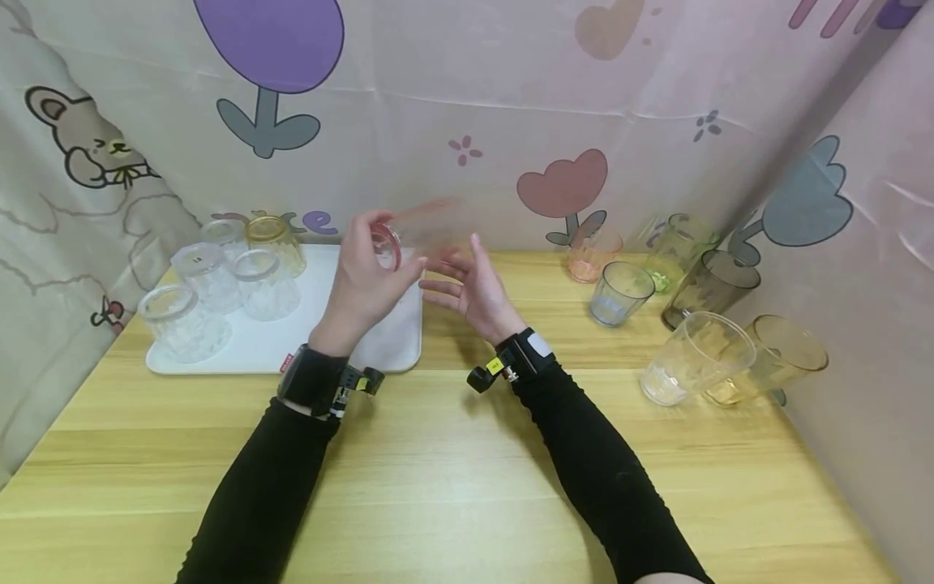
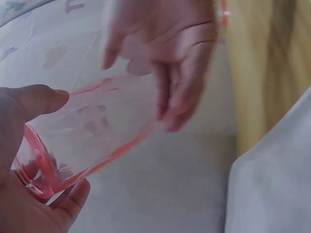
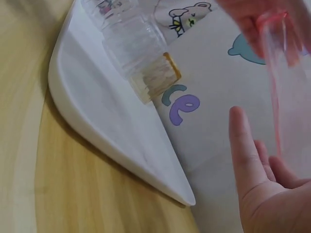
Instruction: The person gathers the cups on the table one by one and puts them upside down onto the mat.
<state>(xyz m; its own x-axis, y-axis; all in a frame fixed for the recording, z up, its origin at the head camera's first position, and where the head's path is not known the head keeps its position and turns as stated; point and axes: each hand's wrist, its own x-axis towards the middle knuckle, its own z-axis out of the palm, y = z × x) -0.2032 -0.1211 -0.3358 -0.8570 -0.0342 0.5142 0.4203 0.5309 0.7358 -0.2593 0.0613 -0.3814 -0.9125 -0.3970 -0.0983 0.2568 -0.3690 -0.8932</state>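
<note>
Lighting's bright, soft and even, with only faint shadows under the arms on the wooden table point(image 1: 452, 478). The pink glass point(image 1: 409, 235) is smeared by motion blur above the white tray point(image 1: 292, 349). Both wrist views are soft and close-up; the head view bends toward its edges.

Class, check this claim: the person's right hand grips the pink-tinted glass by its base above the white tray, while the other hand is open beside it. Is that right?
Not quite: the left hand grips the pink-tinted glass by its base above the white tray, and the right hand is open beside it. The head view shows this.
</note>
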